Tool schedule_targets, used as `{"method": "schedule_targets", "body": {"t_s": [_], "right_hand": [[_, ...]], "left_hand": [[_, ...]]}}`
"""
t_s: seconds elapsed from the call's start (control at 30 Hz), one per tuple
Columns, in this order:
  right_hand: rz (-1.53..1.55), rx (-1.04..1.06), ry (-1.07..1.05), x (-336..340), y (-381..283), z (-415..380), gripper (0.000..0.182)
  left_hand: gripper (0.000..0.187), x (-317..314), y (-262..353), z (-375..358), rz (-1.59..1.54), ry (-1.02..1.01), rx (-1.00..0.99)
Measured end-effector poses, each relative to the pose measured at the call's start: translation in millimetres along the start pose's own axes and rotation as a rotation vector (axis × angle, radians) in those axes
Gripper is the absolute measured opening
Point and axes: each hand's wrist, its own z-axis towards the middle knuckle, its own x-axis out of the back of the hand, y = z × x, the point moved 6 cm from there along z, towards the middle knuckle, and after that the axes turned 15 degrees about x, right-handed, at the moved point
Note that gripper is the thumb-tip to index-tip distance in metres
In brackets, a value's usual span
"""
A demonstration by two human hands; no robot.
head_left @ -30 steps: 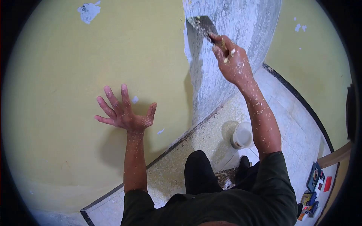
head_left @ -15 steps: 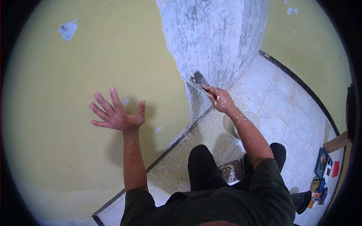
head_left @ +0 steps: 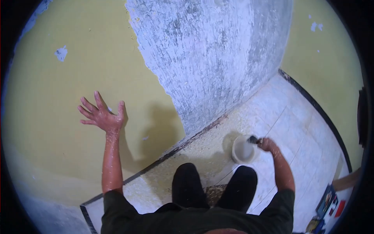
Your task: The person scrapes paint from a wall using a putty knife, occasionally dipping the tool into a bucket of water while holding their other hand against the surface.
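My left hand is spread with fingers apart against the yellow painted wall; flecks of paint dot its skin. In my right hand is a paint scraper, its dark blade over the rim of a white bucket on the floor. The bucket's inside looks pale. Above and between my hands stretches a scraped grey-white patch, its ragged edge meeting the yellow paint.
Paint flakes litter the tiled floor along the dark baseboard. My knees are bent close to the wall. At the lower right are a wooden leg and several small items, including a red one.
My right hand has brought the scraper from the wall down to the bucket. More of the paint at the lower wall is off, and the view has shifted.
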Motion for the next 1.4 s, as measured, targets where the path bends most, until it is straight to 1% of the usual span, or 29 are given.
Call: {"method": "schedule_targets", "body": {"t_s": [0.03,0.07,0.13,0.2,0.27,0.3,0.33,0.37,0.4,0.47,0.53,0.57,0.63,0.67,0.73,0.77,0.83,0.87,0.93,1.0,1.07,1.13,1.2,1.27,1.3,1.37,1.4], "right_hand": [[0.035,-0.040,0.010,-9,-5,-7,0.036],[0.105,-0.033,-0.029,-21,-6,-4,0.037],[0.136,0.002,-0.063,-46,-4,17,0.038],[0.022,-0.002,-0.107,-74,0,48,0.035],[0.000,0.029,-0.124,-126,23,86,0.035],[-0.020,0.028,-0.118,-141,31,98,0.036],[0.059,0.052,-0.046,-141,24,95,0.037],[0.108,0.062,-0.054,-150,24,98,0.038],[0.153,0.070,-0.062,-160,26,99,0.039],[0.216,0.087,0.156,-197,48,109,0.040],[0.275,0.071,0.182,-233,67,112,0.041],[0.277,0.088,0.177,-221,60,112,0.041],[0.312,-0.156,0.007,-215,52,97,0.041],[0.314,-0.134,-0.008,-223,54,105,0.041],[-0.010,0.024,-0.218,-242,53,112,0.037],[-0.007,0.039,-0.228,-244,49,114,0.037],[-0.005,-0.088,-0.201,-240,52,112,0.031],[-0.009,-0.081,-0.208,-239,49,111,0.031],[-0.034,-0.105,-0.114,-231,48,105,0.028],[-0.049,-0.105,-0.135,-243,52,109,0.028],[-0.057,-0.123,-0.136,-244,55,113,0.028],[-0.094,-0.132,-0.192,-248,54,113,0.028],[-0.133,-0.063,-0.255,-241,49,107,0.029],[-0.248,0.067,-0.287,-243,42,112,0.031],[-0.335,0.146,-0.299,-250,40,112,0.031],[-0.168,-0.094,-0.266,-280,64,124,0.033],[-0.189,-0.087,-0.255,-292,74,125,0.033]], "left_hand": [[0.095,3,11,7,0.003,-0.051,-0.021],[0.094,5,25,17,0.007,-0.103,-0.046],[0.094,5,64,42,0.031,-0.193,-0.160],[0.096,-7,104,60,0.084,-0.211,-0.275],[0.101,-20,143,65,0.157,-0.217,-0.350],[0.101,-24,158,59,0.184,-0.209,-0.352],[0.103,-37,170,49,0.176,-0.272,-0.334],[0.106,-50,178,37,0.167,-0.335,-0.312],[0.106,-59,185,24,0.190,-0.324,-0.310],[0.106,-74,197,1,0.046,-0.313,-0.226],[0.109,-84,209,-19,0.122,-0.304,-0.242],[0.112,-89,212,-26,0.193,-0.306,-0.255],[0.115,-91,214,-29,0.211,-0.282,-0.272],[0.117,-90,215,-31,0.207,-0.263,-0.291],[0.119,-90,217,-37,0.210,-0.291,-0.270],[0.121,-91,219,-39,0.181,-0.311,-0.243],[0.122,-95,219,-43,0.200,-0.327,-0.220],[0.124,-97,218,-46,0.203,-0.337,-0.192],[0.124,-97,219,-62,0.200,-0.376,-0.192],[0.124,-93,214,-87,0.191,-0.414,-0.190],[0.122,-105,202,-146,0.349,-0.629,-0.370],[0.121,-109,184,-211,0.542,-0.868,-0.585],[0.116,-104,163,-279,0.540,-1.245,-0.756],[0.105,-71,146,-308,0.595,-1.409,-0.739],[0.105,-62,136,-313,0.607,-1.385,-0.726],[0.107,-47,115,-303,0.437,-1.310,-0.307],[0.107,-46,107,-296,0.434,-1.299,-0.285]]}}
